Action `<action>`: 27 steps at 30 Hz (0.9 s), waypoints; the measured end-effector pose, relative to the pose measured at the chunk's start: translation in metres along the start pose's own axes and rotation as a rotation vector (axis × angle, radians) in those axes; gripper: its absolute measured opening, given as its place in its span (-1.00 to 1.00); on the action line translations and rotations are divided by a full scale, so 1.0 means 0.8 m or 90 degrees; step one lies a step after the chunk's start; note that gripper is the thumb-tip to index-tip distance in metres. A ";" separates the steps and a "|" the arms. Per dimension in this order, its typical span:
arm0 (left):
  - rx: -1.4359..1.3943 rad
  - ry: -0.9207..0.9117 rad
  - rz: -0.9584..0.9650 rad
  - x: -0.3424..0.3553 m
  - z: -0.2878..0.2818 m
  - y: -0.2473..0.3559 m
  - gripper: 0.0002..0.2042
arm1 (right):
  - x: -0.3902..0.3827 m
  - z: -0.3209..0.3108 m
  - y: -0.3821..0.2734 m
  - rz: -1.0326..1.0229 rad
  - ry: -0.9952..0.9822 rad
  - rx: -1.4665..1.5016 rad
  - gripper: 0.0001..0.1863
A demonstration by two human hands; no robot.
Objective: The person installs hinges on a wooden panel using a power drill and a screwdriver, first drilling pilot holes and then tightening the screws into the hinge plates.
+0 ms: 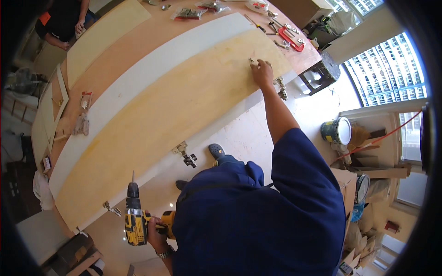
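Observation:
My left hand (156, 235) is wrapped round the grip of a yellow and black cordless drill (135, 225), its bit pointing away from me. My right hand (262, 72) reaches to the far right of a long pale wooden panel (179, 106), fingers bent and pressed together at the surface. Small metal pieces (251, 60) lie by its fingertips; whatever the fingers pinch is too small to name. Along the panel's near edge sit metal cabinet hinges: one (281, 89) beside my right wrist, one (185, 154) mid-edge, and one (112, 209) near the drill.
Beyond the panel, the worktable (113, 76) carries plastic bags of hardware (188, 14), a red clamp (294, 40) and a screwdriver (255, 23). Another person (64, 23) stands at the far left. To the right are a black crate (318, 73), a paint bucket (338, 130) and cardboard boxes (343, 184).

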State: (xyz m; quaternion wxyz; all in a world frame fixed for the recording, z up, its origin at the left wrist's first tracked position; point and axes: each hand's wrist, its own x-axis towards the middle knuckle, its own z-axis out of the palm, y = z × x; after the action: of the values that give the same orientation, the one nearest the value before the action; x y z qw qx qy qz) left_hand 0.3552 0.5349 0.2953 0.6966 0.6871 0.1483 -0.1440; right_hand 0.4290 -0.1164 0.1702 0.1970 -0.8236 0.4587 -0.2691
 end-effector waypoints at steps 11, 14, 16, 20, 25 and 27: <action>0.290 -0.061 0.059 -0.034 0.034 -0.033 -0.79 | 0.040 0.002 0.001 -0.097 -0.129 -0.050 -0.72; 0.196 0.100 -0.123 -0.032 0.056 0.004 -0.79 | 0.034 0.007 0.012 -0.145 -0.101 -0.062 -0.72; 0.140 0.085 -0.080 -0.030 0.071 0.005 -0.80 | 0.039 0.015 0.009 -0.170 -0.077 -0.059 -0.72; 0.094 0.004 -0.270 -0.034 0.017 -0.041 -0.79 | 0.048 0.029 0.008 -0.022 -0.090 0.009 -0.68; 0.196 0.114 -0.091 -0.039 0.041 -0.026 -0.79 | 0.042 0.033 0.000 -0.038 -0.131 0.073 -0.71; 0.127 0.129 -0.142 -0.038 0.054 -0.011 -0.83 | 0.048 0.035 0.005 -0.040 -0.113 0.036 -0.71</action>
State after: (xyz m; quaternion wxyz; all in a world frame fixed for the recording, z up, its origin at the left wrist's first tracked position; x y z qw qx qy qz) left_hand 0.3241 0.4913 0.3002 0.5864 0.7429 0.2778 -0.1646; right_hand 0.4601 -0.1495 0.1563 0.2516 -0.8523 0.4056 -0.2141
